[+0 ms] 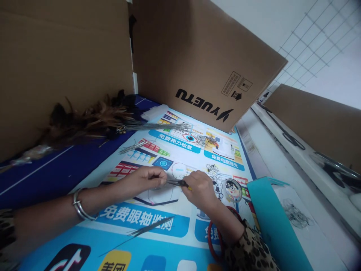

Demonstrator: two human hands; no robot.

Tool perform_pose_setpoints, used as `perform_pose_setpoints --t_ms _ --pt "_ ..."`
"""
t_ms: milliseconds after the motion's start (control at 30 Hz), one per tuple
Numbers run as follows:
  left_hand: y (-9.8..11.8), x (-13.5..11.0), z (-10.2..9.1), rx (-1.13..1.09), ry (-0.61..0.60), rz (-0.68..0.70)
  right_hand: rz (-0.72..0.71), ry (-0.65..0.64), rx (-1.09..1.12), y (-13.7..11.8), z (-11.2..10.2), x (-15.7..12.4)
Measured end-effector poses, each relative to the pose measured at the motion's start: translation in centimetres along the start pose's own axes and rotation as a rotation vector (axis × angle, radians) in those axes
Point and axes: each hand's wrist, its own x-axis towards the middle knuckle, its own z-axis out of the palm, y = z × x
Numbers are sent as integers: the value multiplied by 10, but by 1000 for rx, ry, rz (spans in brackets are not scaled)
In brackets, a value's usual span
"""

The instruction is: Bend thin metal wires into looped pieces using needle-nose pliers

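My right hand point(200, 189) is closed around a pair of pliers point(177, 182) with dark jaws and a bit of yellow on the handle. The jaws point left, right up to the fingertips of my left hand point(151, 178). Thumb and forefinger of that hand are pinched together; what they hold is too small to make out. Below the hands, a bundle of thin grey wires point(150, 226) lies on the printed sheet point(84, 241). Right of my right hand are small black loops of wire point(218, 188) and a round clear container point(233, 189).
Red-handled scissors or a red ring point(210, 241) lie under my right forearm. A turquoise box point(278, 222) holds tangled wire pieces point(296, 213). More straight wires point(158, 126) and brown feathers point(93, 116) lie at the back left. Cardboard panels point(197, 56) wall the far side.
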Motion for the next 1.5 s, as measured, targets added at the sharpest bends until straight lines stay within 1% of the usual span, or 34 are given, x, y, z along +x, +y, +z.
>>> perform_pose_setpoints --t_ms 67,233,367,433,533,667,767,867,933,967,1033,1133,1233,1300,1367,1433,1500 --pt "0 0 0 -2 2 3 27 -39 26 -2 -1 0" --pt "3 0 1 52 18 33 135 -199 154 -8 -8 2" --pt "3 0 2 42 29 36 171 -246 217 -9 -8 3" --pt "2 0 3 13 29 22 152 -230 194 -6 -7 3" --pt "0 1 3 -28 19 -2 96 -153 113 3 -6 3" --pt "-1 2 2 -50 44 -3 58 29 39 10 -10 1" --pt "0 2 4 -54 101 -20 7 149 52 1 -17 1" --pt "2 2 8 -53 170 -39 -148 171 26 -17 -22 2" --pt "4 1 11 -33 202 -37 -251 132 -61 -29 -21 3" --pt "4 1 12 -19 214 -30 -277 131 -102 -34 -20 3" --pt "5 0 14 1 224 -7 -281 125 -156 -39 -15 2" --pt "4 -1 16 13 209 6 -244 113 -182 -39 -6 -1" --pt "0 -2 18 -6 165 -22 -180 95 -87 -37 -1 -3" --pt "-3 -2 18 -23 144 -18 -96 107 72 -36 0 -2" --pt "-7 -2 17 -8 148 18 17 135 288 -36 1 1" --pt "-8 -1 15 46 167 66 149 151 511 -35 0 4" --pt "-7 -1 14 124 174 115 287 135 687 -34 -2 5"
